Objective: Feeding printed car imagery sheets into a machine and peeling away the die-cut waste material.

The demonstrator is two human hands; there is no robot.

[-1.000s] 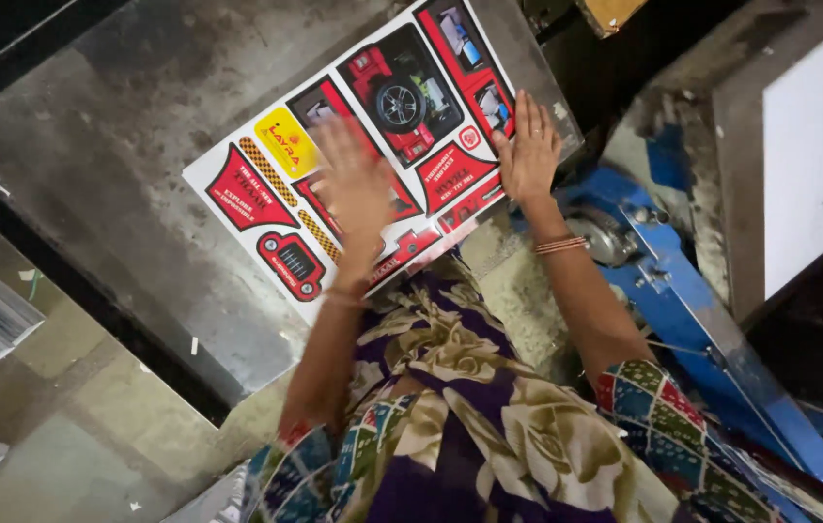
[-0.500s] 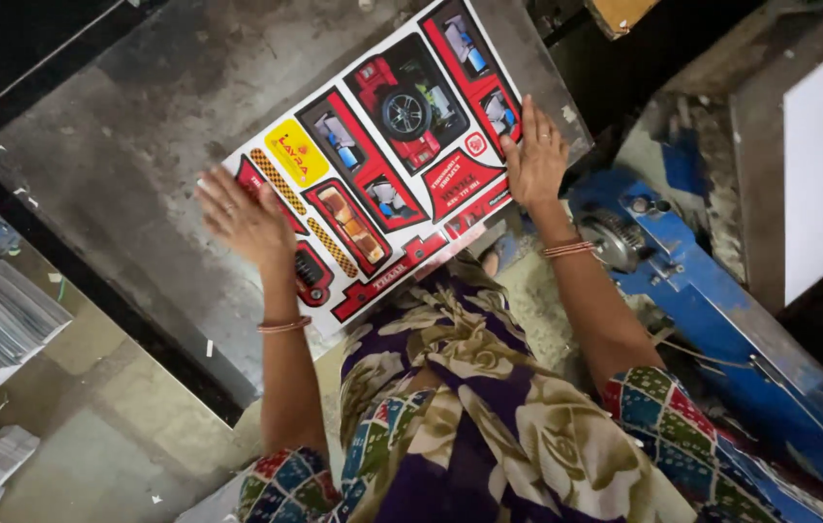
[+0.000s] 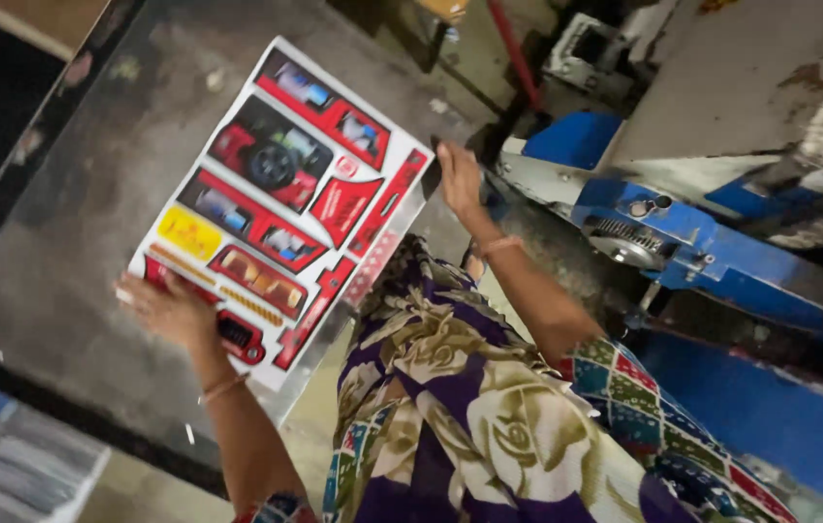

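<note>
Grey, scuffed metal makes up the work surface [image 3: 92, 194], with a blue machine [image 3: 721, 261] off its right side. On it lies a printed cardboard sheet [image 3: 280, 203], red and white with toy-car panels, running toward the near edge. I see my left hand [image 3: 167, 308] resting flat on the sheet's near left corner, fingers spread. My right hand [image 3: 458, 177] sits open at the sheet's right corner, fingers straight and together, gripping nothing. Floral cloth [image 3: 460, 387] drapes below.

Red-and-white printed carton sheet [image 3: 280, 208], seemingly flat on the metal table.
</note>
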